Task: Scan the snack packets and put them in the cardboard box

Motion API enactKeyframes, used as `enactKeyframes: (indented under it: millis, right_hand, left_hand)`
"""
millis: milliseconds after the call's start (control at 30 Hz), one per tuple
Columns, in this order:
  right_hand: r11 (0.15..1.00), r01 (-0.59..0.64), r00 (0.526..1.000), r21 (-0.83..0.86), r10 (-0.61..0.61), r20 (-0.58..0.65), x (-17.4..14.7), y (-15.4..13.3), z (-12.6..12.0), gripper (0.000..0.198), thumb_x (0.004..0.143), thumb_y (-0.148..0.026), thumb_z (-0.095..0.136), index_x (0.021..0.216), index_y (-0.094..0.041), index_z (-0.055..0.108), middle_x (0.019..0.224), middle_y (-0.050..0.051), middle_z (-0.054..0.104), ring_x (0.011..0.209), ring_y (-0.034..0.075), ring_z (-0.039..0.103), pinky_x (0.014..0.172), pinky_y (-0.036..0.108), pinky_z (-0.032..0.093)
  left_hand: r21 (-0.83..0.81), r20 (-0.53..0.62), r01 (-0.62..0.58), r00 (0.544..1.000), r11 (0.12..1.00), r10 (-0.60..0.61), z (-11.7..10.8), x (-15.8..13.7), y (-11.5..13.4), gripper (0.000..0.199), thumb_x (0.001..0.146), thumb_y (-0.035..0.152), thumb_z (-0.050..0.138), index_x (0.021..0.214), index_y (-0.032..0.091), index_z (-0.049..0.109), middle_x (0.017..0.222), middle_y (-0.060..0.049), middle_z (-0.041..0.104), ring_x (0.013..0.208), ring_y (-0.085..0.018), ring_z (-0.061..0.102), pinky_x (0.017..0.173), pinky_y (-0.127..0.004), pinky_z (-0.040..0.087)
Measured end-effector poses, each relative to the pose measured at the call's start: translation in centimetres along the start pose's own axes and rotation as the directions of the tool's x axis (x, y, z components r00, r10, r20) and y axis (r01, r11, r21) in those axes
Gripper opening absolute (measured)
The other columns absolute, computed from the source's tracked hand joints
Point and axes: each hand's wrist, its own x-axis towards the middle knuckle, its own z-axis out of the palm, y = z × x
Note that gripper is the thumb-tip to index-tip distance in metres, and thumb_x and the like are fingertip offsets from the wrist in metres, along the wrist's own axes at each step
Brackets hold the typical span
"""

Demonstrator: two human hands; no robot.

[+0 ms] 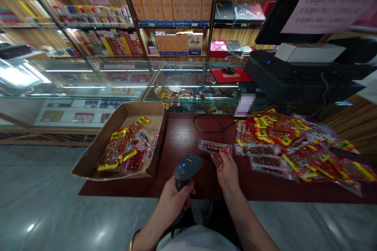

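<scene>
My left hand [176,196] is wrapped around the handle of a dark barcode scanner [187,166], whose head shows a small blue light and faces away from me. Just to its right, the fingers of my right hand [226,168] close on the lower edge of a slim, clear-wrapped snack packet [213,146] with a dark red label. To the right, a heap of snack packets [277,129] in red, yellow and clear wrapping spreads over the dark red tabletop [176,137]. An open cardboard box [160,125] on the left contains several similar packets [118,149].
A black cable [206,130] loops on the tabletop behind the packet. Beyond are a glass display counter [118,82], a red mat [244,74] with a mouse [228,70], and a black machine [265,66] below a monitor [282,4]. Stocked shelves [173,27] line the wall.
</scene>
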Motion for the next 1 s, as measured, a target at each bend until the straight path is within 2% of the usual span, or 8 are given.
enactKeyframes:
  millis: [100, 200, 333, 533, 733, 833, 1000]
  right_hand:
    - [1.0, 0.023, 1.0, -0.017, -0.023, 0.01, 0.0, 0.2, -0.1, 0.035, 0.065, -0.035, 0.092, 0.085, -0.021, 0.067, 0.088, -0.002, 0.077, 0.085, 0.017, 0.077, 0.087, 0.035, 0.066]
    - [0.998, 0.035, 0.999, -0.05, -0.035, 0.014, 0.0, 0.3, 0.0, 0.034, 0.068, -0.04, 0.09, 0.084, -0.022, 0.066, 0.089, -0.001, 0.077, 0.093, 0.019, 0.076, 0.097, 0.043, 0.063]
    - [0.997, 0.017, 1.0, -0.073, -0.016, 0.015, -0.1, 0.1, 0.1, 0.034, 0.07, -0.042, 0.089, 0.085, -0.021, 0.066, 0.091, 0.001, 0.077, 0.095, 0.019, 0.076, 0.102, 0.044, 0.06]
    - [0.993, 0.039, 0.999, -0.113, -0.036, 0.029, -0.3, -0.1, 0.2, 0.033, 0.071, -0.042, 0.088, 0.083, -0.021, 0.066, 0.09, 0.0, 0.076, 0.096, 0.019, 0.076, 0.098, 0.041, 0.062]
    - [0.995, 0.027, 0.999, -0.099, -0.025, 0.025, -0.4, -0.1, 0.2, 0.034, 0.065, -0.038, 0.092, 0.081, -0.02, 0.067, 0.084, -0.001, 0.077, 0.083, 0.014, 0.075, 0.086, 0.03, 0.065]
    - [0.996, 0.015, 1.0, -0.086, -0.013, 0.015, -0.5, -0.1, 0.2, 0.034, 0.062, -0.032, 0.093, 0.081, -0.019, 0.068, 0.082, -0.001, 0.078, 0.08, 0.013, 0.075, 0.082, 0.026, 0.065]
    - [0.994, 0.042, 0.999, -0.102, -0.039, 0.029, -0.6, 0.0, 0.2, 0.033, 0.067, -0.036, 0.091, 0.084, -0.019, 0.068, 0.085, -0.001, 0.077, 0.08, 0.014, 0.075, 0.081, 0.027, 0.066]
  left_hand:
    - [0.016, 0.007, 0.009, 1.0, 1.0, -0.009, 0.1, 0.0, 0.4, 0.032, 0.078, 0.049, 0.068, 0.071, 0.019, 0.06, 0.045, 0.004, 0.056, 0.037, -0.011, 0.05, 0.04, -0.021, 0.04]
    - [-0.001, 0.009, 0.01, 1.0, 1.0, -0.01, 0.2, 0.0, 0.6, 0.033, 0.077, 0.05, 0.069, 0.071, 0.019, 0.06, 0.049, 0.002, 0.059, 0.038, -0.011, 0.05, 0.04, -0.021, 0.039]
    - [0.007, 0.003, 0.014, 1.0, 1.0, -0.014, 0.1, 0.0, 0.4, 0.037, 0.077, 0.053, 0.07, 0.068, 0.019, 0.062, 0.045, 0.003, 0.057, 0.037, -0.011, 0.05, 0.04, -0.021, 0.038]
    - [0.007, -0.003, 0.002, 1.0, 1.0, -0.002, -0.2, 0.1, 0.3, 0.036, 0.077, 0.053, 0.069, 0.068, 0.019, 0.061, 0.043, 0.002, 0.056, 0.038, -0.012, 0.05, 0.04, -0.021, 0.039]
    - [-0.019, -0.036, -0.022, 0.999, 1.0, 0.021, -0.4, 1.3, -0.6, 0.035, 0.078, 0.052, 0.069, 0.067, 0.02, 0.059, 0.043, 0.003, 0.055, 0.036, -0.011, 0.049, 0.038, -0.02, 0.036]
    - [-0.034, -0.037, -0.036, 0.999, 0.999, 0.035, 0.1, 2.2, -1.0, 0.031, 0.076, 0.048, 0.069, 0.068, 0.02, 0.058, 0.044, 0.004, 0.055, 0.035, -0.01, 0.048, 0.037, -0.02, 0.036]
    - [-0.066, -0.024, -0.052, 0.998, 0.996, 0.05, 1.6, 3.0, -0.9, 0.027, 0.076, 0.045, 0.068, 0.076, 0.021, 0.056, 0.051, 0.005, 0.06, 0.034, -0.01, 0.048, 0.036, -0.02, 0.038]
